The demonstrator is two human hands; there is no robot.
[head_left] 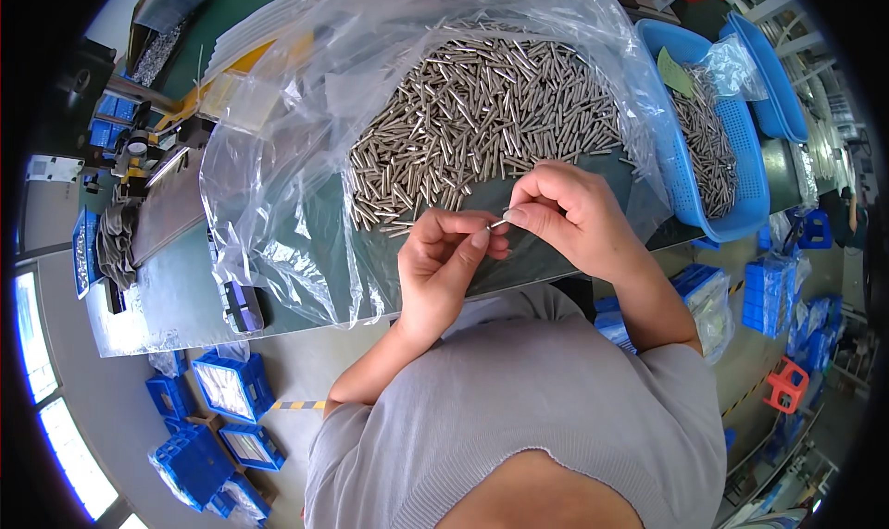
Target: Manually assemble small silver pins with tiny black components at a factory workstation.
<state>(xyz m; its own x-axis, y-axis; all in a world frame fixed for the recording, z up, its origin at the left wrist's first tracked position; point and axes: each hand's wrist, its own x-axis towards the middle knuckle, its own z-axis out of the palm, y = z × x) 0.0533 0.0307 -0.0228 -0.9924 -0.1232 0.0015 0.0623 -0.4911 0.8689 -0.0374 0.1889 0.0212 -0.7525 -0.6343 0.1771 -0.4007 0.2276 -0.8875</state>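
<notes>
Between my two hands is one small metal pin [498, 224], held close to the table's front edge. My left hand [443, 256] pinches its left end between thumb and fingers. The fingertips of my right hand [574, 216] close on the other end. Just beyond my hands lies a wide heap of similar short metal pins [500, 103], spread on a clear plastic bag [287, 196]. A few loose pins lie at the heap's near edge, close to my left hand.
At the right stands a blue basket [741, 191] with more pins, a green slip and clear plastic. Another blue tray [778, 94] is behind it. A small dark device [243, 307] lies at the table's [167, 316] front left. Blue crates [231, 381] and a red stool [787, 385] stand on the floor.
</notes>
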